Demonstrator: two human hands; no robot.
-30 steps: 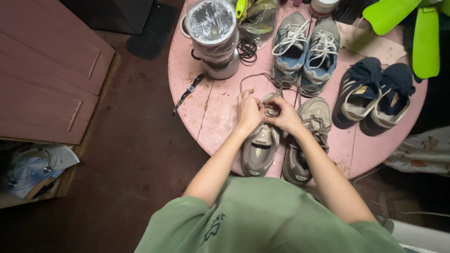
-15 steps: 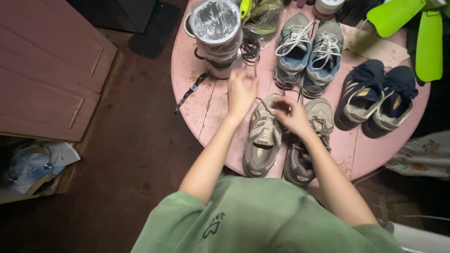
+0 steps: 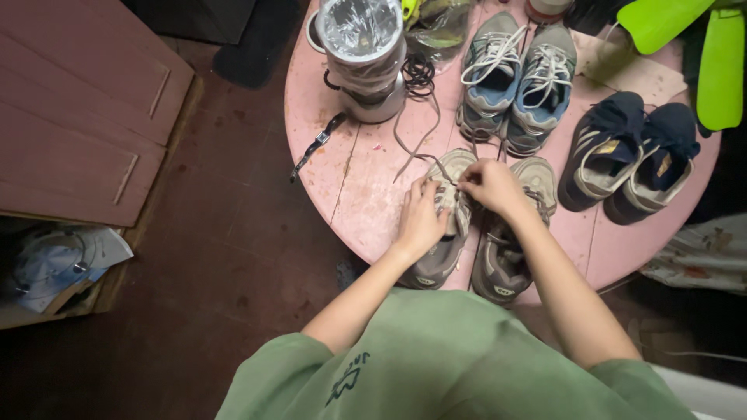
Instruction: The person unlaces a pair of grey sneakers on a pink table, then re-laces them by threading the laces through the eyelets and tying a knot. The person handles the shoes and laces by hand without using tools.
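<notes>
Under both hands [image 3: 455, 204] — grey shoe [image 3: 440, 233], laced.

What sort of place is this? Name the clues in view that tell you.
Probably a room in a home, used for shoe care: a worn round pink table holds several pairs of sneakers, a pink cabinet stands beside it, and both hands, left hand and right hand, lace a grey sneaker.

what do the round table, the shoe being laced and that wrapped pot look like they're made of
Round table: looks like painted wood, matte pink, with plank seams and worn patches.
Grey shoe under both hands (left hand, right hand): seems fabric or mesh with a rubbery sole; its shoelace looks like woven cord.
Pot: shiny grey, probably metal, topped with crinkled clear plastic film.
</notes>
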